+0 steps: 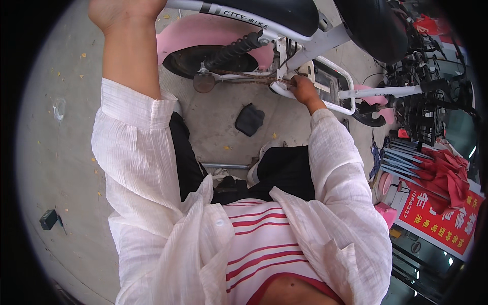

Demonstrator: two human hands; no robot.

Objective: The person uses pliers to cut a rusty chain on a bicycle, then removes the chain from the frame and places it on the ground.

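Note:
A white bicycle (325, 43) with a pink rear mudguard (188, 30) and a black saddle stands across the top of the head view. Its rusty chain (244, 73) runs from a small brown rear sprocket (204, 83) toward the bottom of the frame. There, my right hand (306, 91) is closed, its fingers curled at the chain's front end; their tips are partly hidden. My left hand (127, 14) reaches to the rear of the bicycle, by the white tube, with its fingers cut off by the picture's edge. A dark coil spring (236, 51) slants above the chain.
A crumpled black cloth-like piece (249, 119) lies on the concrete between my knees and the bicycle. A metal bar (226, 165) is near my feet. At far left sits a small dark box (49, 219). Rolled red flags (437, 175) and a red sign (439, 218) are at right.

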